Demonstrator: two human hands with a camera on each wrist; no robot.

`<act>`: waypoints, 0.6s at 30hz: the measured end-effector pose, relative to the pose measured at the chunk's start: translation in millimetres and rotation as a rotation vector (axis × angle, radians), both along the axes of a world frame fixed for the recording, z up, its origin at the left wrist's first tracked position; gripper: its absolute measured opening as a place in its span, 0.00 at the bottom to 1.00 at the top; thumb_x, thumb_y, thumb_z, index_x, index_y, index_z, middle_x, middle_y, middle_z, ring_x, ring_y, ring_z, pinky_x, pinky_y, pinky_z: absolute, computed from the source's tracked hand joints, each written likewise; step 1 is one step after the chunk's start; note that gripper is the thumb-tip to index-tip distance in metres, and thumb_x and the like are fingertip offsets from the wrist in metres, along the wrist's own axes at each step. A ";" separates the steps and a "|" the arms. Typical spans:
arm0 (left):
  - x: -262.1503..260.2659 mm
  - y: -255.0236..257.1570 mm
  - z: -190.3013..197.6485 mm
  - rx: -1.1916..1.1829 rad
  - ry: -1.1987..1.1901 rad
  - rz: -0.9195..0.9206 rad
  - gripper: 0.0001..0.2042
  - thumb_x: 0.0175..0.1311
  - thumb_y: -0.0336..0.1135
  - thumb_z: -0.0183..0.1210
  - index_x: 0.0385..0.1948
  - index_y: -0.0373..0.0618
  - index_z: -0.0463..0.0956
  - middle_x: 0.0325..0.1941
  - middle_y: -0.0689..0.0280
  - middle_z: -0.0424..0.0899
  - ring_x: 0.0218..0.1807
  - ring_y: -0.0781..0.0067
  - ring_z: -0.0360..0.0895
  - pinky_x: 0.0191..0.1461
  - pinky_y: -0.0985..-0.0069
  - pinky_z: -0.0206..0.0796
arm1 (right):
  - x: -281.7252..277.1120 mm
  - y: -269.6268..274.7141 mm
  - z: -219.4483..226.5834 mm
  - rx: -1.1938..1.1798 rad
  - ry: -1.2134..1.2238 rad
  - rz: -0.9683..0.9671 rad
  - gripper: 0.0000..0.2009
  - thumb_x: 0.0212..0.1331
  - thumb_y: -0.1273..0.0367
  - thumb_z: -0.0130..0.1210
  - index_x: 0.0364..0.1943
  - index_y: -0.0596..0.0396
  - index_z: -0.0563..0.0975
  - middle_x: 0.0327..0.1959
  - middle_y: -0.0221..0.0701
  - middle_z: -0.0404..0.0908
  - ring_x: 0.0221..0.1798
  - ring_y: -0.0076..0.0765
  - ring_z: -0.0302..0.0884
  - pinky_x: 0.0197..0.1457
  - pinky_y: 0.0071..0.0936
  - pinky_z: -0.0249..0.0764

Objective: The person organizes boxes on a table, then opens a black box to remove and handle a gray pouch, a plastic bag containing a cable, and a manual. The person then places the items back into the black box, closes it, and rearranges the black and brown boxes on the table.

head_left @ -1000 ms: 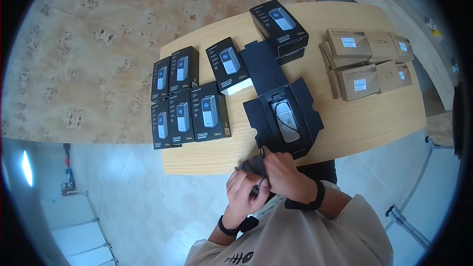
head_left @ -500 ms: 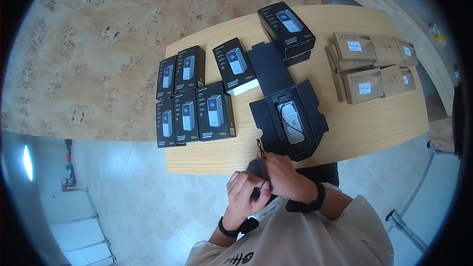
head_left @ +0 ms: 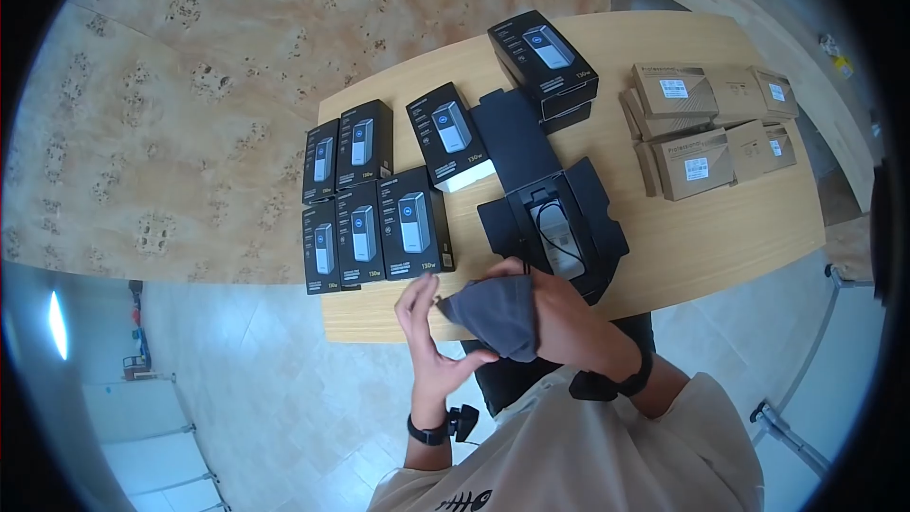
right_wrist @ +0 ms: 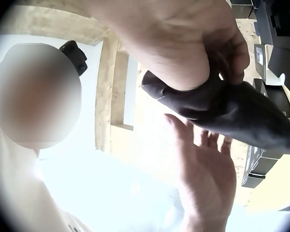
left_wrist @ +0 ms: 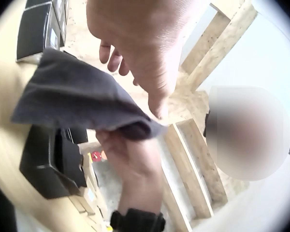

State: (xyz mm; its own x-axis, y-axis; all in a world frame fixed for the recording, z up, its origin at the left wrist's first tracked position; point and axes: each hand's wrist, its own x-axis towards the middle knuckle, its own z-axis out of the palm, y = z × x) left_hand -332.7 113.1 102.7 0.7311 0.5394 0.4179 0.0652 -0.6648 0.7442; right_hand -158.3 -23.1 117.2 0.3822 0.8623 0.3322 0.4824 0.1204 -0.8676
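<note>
A dark grey cloth drawstring pouch (head_left: 493,315) hangs over the table's front edge. My right hand (head_left: 564,313) grips it near one end, its fingers curled into the cloth in the right wrist view. Apart from the cloth, my left hand (head_left: 428,346) is spread beside the pouch's other side, thumb and fingers extended; in the left wrist view the pouch (left_wrist: 72,94) passes below this hand. Just beyond my right hand stands an opened black box (head_left: 599,213), flaps out, with a pale labelled device (head_left: 561,245) and a black cord loop inside.
Several black printed boxes (head_left: 413,223) stand in rows at the left of the table (head_left: 701,251). Another black box (head_left: 545,55) sits stacked at the back, behind the raised lid. Brown cardboard boxes (head_left: 697,166) are piled at the right.
My left hand has let go of the pouch and opened out to the left. The pouch, bunched between both hands before, now shows broadside in my right hand, which has moved slightly right.
</note>
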 end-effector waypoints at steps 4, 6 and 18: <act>-6.6 25.3 -22.8 -0.373 0.031 -0.116 0.55 0.40 0.58 0.85 0.73 0.38 0.70 0.70 0.53 0.77 0.73 0.52 0.72 0.77 0.55 0.60 | 12.9 -8.4 2.7 0.030 0.186 0.101 0.22 0.55 0.69 0.72 0.55 0.54 0.80 0.54 0.39 0.84 0.53 0.49 0.85 0.59 0.38 0.81; -11.8 29.5 -35.7 -0.850 -0.040 -0.245 0.49 0.44 0.46 0.86 0.70 0.37 0.72 0.66 0.57 0.82 0.68 0.61 0.78 0.76 0.61 0.63 | 18.7 -12.8 2.5 0.022 0.319 0.144 0.23 0.56 0.68 0.73 0.57 0.55 0.80 0.53 0.39 0.85 0.54 0.48 0.85 0.61 0.37 0.80; 3.1 6.5 -63.9 -1.308 -0.243 0.042 0.06 0.76 0.26 0.62 0.50 0.42 0.79 0.42 0.70 0.87 0.46 0.82 0.85 0.55 0.79 0.77 | 37.0 -21.8 13.7 0.048 0.498 -0.040 0.23 0.58 0.69 0.73 0.57 0.56 0.79 0.59 0.37 0.85 0.56 0.39 0.85 0.64 0.33 0.78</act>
State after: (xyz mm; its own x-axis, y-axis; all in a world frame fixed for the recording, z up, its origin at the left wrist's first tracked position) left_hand -329.6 119.7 38.8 0.6851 0.6612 -0.3056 -0.1564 0.5433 0.8248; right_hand -121.2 -44.9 130.9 0.5374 0.8316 0.1402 0.0162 0.1560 -0.9876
